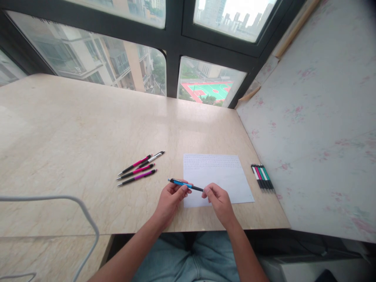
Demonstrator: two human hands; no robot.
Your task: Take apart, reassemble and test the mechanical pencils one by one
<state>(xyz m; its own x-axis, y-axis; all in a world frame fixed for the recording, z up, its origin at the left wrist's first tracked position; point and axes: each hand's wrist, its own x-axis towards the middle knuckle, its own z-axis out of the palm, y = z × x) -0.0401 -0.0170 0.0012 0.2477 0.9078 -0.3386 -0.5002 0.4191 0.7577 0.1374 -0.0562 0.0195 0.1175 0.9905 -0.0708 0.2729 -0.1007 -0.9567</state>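
A blue pen (pixel 187 185) with a black grip is held between my two hands, just above the sheet of paper (pixel 217 180). My left hand (pixel 173 196) pinches its blue barrel near the middle. At the other end, the fingers of my right hand (pixel 216 196) close round the tip. Faint lines of writing cover the upper part of the sheet. To the left lie a purple pen (pixel 141 177), two pink pens (pixel 139 171) and a white pen (pixel 153 157), all with black grips.
Several pens (pixel 262 177) in white, pink and green lie in a row by the floral wall (pixel 317 137). A grey cable (pixel 85 211) arcs over the stone ledge (pixel 73 129) at the left. Windows with dark frames (pixel 173 47) stand behind.
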